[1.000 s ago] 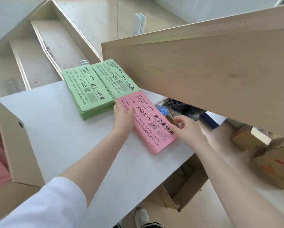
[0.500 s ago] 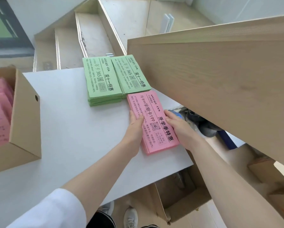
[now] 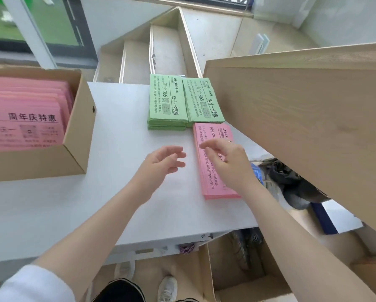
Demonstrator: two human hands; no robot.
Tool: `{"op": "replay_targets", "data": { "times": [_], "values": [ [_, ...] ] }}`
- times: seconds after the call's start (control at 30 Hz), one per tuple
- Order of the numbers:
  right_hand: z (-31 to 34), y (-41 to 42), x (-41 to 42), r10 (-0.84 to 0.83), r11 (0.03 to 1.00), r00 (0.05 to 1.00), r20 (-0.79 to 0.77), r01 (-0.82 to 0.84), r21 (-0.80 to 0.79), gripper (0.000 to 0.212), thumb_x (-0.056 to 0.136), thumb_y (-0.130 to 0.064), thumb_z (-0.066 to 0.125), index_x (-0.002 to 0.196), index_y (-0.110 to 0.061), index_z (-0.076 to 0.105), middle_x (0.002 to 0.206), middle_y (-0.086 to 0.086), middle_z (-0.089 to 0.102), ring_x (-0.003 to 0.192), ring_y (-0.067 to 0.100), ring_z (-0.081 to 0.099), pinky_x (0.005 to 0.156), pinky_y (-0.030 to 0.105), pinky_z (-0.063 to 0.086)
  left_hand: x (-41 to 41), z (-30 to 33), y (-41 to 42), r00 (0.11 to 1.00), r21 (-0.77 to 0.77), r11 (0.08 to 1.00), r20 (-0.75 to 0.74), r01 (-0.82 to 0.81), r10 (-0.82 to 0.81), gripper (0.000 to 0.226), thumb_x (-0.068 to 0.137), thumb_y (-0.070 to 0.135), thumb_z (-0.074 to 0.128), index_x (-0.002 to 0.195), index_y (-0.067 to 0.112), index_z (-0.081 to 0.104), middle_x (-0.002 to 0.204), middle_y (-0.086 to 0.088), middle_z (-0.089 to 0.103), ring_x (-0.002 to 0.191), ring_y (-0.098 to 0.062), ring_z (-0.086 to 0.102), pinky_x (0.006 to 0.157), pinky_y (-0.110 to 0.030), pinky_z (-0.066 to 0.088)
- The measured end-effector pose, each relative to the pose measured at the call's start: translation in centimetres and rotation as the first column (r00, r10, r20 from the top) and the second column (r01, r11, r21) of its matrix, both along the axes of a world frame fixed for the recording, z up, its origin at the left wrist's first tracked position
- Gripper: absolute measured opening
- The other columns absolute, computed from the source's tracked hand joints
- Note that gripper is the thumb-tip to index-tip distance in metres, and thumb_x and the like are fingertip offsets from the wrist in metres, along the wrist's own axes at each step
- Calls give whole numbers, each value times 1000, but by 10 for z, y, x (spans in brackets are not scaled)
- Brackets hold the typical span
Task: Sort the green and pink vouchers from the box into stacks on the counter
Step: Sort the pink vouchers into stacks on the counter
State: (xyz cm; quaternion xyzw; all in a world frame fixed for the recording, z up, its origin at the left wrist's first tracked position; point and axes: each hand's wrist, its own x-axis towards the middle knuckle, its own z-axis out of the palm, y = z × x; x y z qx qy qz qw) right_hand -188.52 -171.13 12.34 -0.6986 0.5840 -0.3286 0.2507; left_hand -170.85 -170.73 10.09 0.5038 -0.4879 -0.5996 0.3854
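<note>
Two stacks of green vouchers lie side by side at the far edge of the white counter [image 3: 117,192]: the left green stack [image 3: 167,103] and the right green stack [image 3: 202,101]. A pink voucher stack [image 3: 213,179] lies just in front of the right green one. My right hand [image 3: 228,160] hovers above the pink stack with its fingers spread, holding nothing. My left hand [image 3: 161,164] floats open over bare counter to the left of the pink stack. The cardboard box [image 3: 80,127] at the left holds more pink vouchers [image 3: 23,112].
A light wooden panel [image 3: 302,118] overhangs the counter's right side, close to the stacks. Below the counter's near edge stand an open cardboard box [image 3: 237,269] and some bags. Steps [image 3: 161,51] descend beyond the far edge.
Both hands have let go of the pink stack's sides and lifted off it, drifting left. The view has swung left, bringing more of the box into sight.
</note>
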Motion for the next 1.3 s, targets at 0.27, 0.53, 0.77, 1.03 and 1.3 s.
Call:
{"op": "replay_targets", "data": {
  "times": [0.27,0.53,0.77,1.03,1.3],
  "values": [
    [24,-9,132,343,939,925,164,-340,-44,23,91,-1,50,104,-12,65,95,-9,65,94,1,61,81,11,46,124,43,28,964,-315,931,124,-186,234,18,89,15,50,96,24,64,85,7,71,85,-9,66,84,-27,49],
    [36,-37,272,368,920,930,2,-364,-143,21,89,-5,52,100,-13,67,96,-4,66,84,5,59,77,10,42,297,72,20,790,-515,839,435,-175,432,19,92,16,53,96,32,60,85,14,69,77,-2,65,70,-17,50],
    [28,-74,359,224,964,891,-395,-262,-43,33,93,-17,49,125,-16,55,131,1,55,121,18,49,99,36,42,407,63,-55,473,-414,859,847,301,242,26,90,16,56,116,19,60,112,6,60,92,-11,59,80,-25,47],
    [15,-98,389,198,979,667,-718,-173,110,38,92,-6,39,130,-13,44,129,8,46,113,28,46,89,39,42,424,36,-106,128,-202,756,979,623,156,43,94,24,47,136,19,41,138,-2,42,123,-22,41,94,-36,44],
    [16,-97,396,134,987,656,-742,-152,43,30,87,-22,59,113,-12,49,116,6,53,110,25,46,91,36,40,422,33,-102,202,-315,684,949,658,243,31,89,26,56,115,9,52,110,-8,54,103,-27,48,84,-34,38]
  ]
}}
